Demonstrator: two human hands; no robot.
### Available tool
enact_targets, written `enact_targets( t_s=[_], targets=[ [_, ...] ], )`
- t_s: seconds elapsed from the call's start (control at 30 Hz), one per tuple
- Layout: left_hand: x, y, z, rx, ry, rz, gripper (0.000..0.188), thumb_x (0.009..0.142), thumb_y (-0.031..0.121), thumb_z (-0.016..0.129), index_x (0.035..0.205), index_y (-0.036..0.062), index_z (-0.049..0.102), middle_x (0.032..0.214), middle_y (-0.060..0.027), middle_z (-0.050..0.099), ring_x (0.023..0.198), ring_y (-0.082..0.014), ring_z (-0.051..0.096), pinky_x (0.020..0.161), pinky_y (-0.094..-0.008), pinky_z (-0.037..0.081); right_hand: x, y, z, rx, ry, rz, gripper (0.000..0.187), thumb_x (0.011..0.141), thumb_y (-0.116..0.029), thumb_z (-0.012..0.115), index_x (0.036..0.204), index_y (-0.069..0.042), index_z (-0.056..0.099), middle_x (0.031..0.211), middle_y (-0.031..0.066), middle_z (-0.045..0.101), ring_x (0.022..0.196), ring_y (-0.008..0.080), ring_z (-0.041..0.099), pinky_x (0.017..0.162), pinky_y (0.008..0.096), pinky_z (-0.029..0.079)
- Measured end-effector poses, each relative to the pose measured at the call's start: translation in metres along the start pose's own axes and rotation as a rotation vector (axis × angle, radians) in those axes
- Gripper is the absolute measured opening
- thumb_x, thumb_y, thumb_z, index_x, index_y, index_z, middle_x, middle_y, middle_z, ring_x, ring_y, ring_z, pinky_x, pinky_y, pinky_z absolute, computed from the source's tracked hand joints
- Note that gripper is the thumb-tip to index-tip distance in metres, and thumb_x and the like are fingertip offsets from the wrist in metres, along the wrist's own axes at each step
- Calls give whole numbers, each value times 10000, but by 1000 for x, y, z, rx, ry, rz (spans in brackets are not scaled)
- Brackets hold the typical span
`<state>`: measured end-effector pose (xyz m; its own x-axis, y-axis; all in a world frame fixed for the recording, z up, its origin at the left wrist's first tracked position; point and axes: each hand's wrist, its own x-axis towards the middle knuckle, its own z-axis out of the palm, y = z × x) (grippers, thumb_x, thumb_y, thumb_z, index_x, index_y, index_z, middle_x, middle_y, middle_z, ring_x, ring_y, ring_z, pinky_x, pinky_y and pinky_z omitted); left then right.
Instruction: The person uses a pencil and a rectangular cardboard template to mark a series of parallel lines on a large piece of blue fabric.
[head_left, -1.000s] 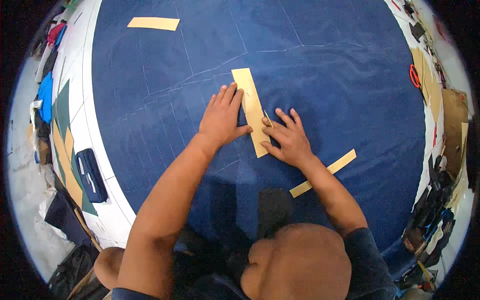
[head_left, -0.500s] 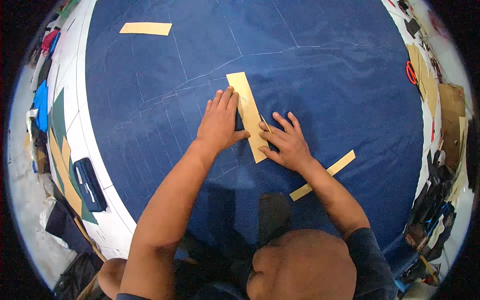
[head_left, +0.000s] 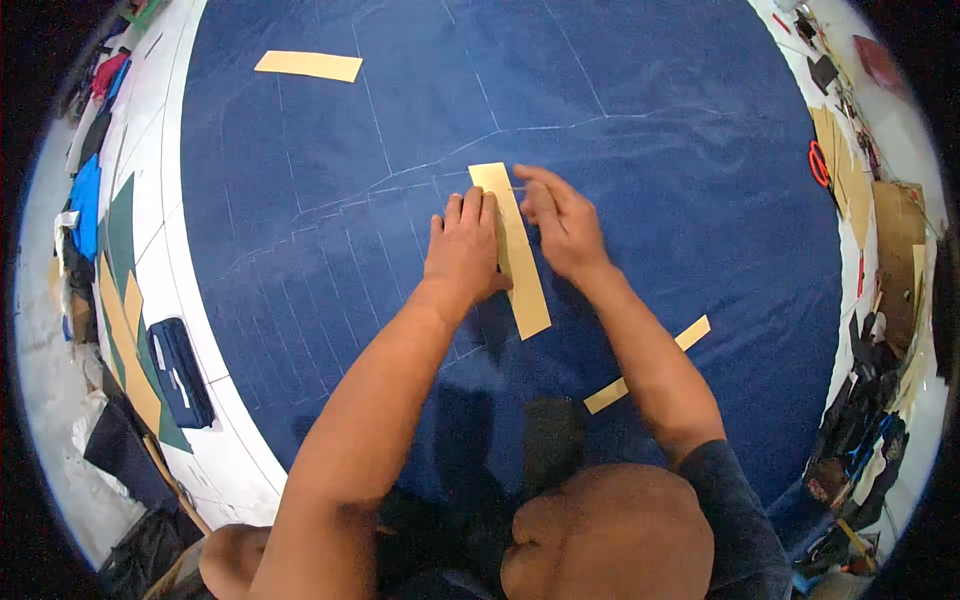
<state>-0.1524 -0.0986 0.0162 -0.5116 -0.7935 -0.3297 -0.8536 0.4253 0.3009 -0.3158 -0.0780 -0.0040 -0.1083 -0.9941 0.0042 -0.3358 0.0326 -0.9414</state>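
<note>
Dark blue fabric (head_left: 690, 220) lies spread out flat, marked with thin pale lines. A tan card strip (head_left: 530, 290) rests on it at the middle, slanting slightly. My left hand (head_left: 465, 240) lies flat along the strip's left edge, fingertips on its upper part and thumb stretched toward its lower part. Just right of the strip's upper end is my right hand (head_left: 565, 225), its fingers closed around a thin pencil-like stick (head_left: 517, 188). Only a short piece of that stick shows; the fingers hide the rest.
Other tan card strips lie on the fabric: one (head_left: 308, 66) at the far left, another (head_left: 690, 335) partly under my right forearm. Red-handled scissors (head_left: 820, 163) and card pieces (head_left: 850, 190) lie at the right edge. A dark blue case (head_left: 180, 373) sits at the left.
My right hand has moved up along the strip to its upper end, its fingers now drawn together. The left hand still lies on the strip. The whole view has shifted slightly.
</note>
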Motion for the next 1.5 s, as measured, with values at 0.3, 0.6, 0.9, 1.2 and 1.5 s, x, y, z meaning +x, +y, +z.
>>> enact_targets(
  t_s=[0.3, 0.6, 0.9, 1.2, 1.5],
  targets=[
    [4, -3, 5, 60, 8, -14, 1184, 529, 336, 963, 1476, 5, 334, 1530, -200, 331, 1399, -407, 372, 1096, -527, 423, 62, 12, 29, -144, -117, -91, 280, 993, -268, 579, 1111, -53, 714, 1107, 159, 713, 1026, 336, 680, 904, 410, 529],
    [5, 0, 2, 83, -38, -28, 1212, 557, 400, 953, 1493, -2, 295, 1546, -195, 317, 1406, -393, 364, 1108, -553, 415, 64, 12, 28, -325, -159, -231, 257, 991, -227, 580, 1075, -17, 701, 1081, 152, 716, 994, 337, 688, 862, 409, 544],
    [5, -4, 8, 94, -3, -25, 1192, 567, 382, 949, 1486, 5, 290, 1539, -194, 329, 1403, -385, 364, 1099, -538, 421, 63, 16, 36, -350, -106, -300, 286, 1001, -262, 534, 1068, -31, 690, 1065, 195, 699, 991, 394, 666, 881, 473, 528],
    [7, -1, 5, 125, -8, -17, 1190, 537, 375, 958, 1479, 34, 317, 1516, -179, 351, 1341, -369, 422, 1056, -520, 469, 63, 14, 35, -323, -100, -225, 298, 1009, -265, 516, 1073, -32, 691, 1070, 199, 698, 995, 396, 663, 889, 477, 525],
    [9, 11, -10, 189, -101, -47, 1190, 598, 458, 926, 1522, 40, 304, 1510, -141, 361, 1359, -333, 416, 1079, -563, 434, 52, 23, 4, -406, -52, -164, 315, 1017, -264, 483, 1123, -40, 678, 1157, 185, 679, 1080, 375, 638, 944, 455, 509]
  ],
)
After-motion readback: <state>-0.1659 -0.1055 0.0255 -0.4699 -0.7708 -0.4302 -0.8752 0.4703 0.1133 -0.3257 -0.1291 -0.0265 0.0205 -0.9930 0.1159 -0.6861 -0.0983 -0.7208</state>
